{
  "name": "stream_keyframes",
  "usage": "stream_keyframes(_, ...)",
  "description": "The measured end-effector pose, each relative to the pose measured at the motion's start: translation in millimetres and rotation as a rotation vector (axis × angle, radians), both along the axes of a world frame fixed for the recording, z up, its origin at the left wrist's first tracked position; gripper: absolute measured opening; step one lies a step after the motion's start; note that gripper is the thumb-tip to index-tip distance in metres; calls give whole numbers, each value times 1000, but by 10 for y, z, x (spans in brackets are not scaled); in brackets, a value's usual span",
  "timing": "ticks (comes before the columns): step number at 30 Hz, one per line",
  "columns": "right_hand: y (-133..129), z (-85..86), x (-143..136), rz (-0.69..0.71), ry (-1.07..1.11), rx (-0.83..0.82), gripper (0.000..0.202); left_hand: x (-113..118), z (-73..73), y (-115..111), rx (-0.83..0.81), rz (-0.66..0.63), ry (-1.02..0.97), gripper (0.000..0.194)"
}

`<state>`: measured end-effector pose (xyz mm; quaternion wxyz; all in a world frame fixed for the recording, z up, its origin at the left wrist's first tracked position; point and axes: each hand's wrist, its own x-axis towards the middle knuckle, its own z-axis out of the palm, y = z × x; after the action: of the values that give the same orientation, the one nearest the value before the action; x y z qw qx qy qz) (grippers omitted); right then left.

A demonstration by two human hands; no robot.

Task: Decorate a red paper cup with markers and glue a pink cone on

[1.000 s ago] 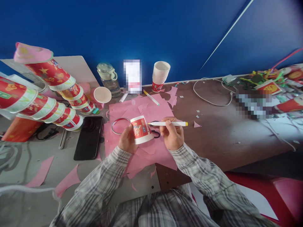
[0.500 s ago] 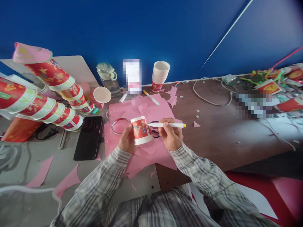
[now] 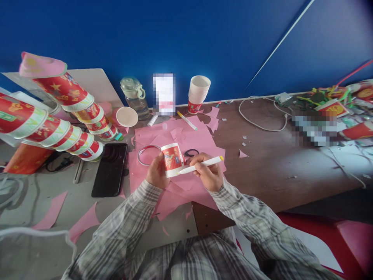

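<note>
My left hand [image 3: 157, 171] grips a red and white paper cup [image 3: 172, 158] by its left side, above a spread of pink paper [image 3: 201, 136]. Between the fingers of my right hand [image 3: 208, 173] is a white marker [image 3: 201, 165] with a yellow end, its tip at the lower right part of the cup. Whether the tip touches the cup I cannot tell. A roll of tape [image 3: 148, 146] lies left of the cup, partly behind my left hand. Scissors with dark handles [image 3: 191, 152] lie on the paper behind my right hand, partly covered.
Towers of joined paper cups [image 3: 62, 134] lean at the left, near a black phone [image 3: 110, 170]. A water bottle [image 3: 135, 99], a lit screen [image 3: 164, 93] and a stack of cups [image 3: 198, 93] stand by the blue wall. A white cable [image 3: 262, 126] and clutter lie right.
My right hand has lowered and tilted the marker, bringing its tip from the cup's upper right side to its lower edge. More of the scissors' handles shows. The cup stays in my left hand.
</note>
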<state>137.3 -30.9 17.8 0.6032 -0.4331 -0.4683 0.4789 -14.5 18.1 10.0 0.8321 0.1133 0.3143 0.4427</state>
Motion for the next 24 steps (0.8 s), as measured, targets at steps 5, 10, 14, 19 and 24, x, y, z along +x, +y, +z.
stream_keyframes(5, 76, 1, 27, -106, 159, -3, 16, 0, -21, -7, 16, -10, -10, 42)
stream_keyframes(10, 116, 1, 24, -181, 130, -26, 20, 9, -39, -11, -4, 22, 8, 34)
stream_keyframes(14, 107, -15, 2, -211, 77, 3, 21, 16, -30, -9, -1, 13, 25, 34)
stream_keyframes(19, 114, -23, -2, -224, 62, 28, 20, 17, -13, -15, 11, 1, 25, 36)
stream_keyframes(24, 106, -31, 5, -191, 68, 6, 19, 16, -15, -16, 9, 3, 26, 33)
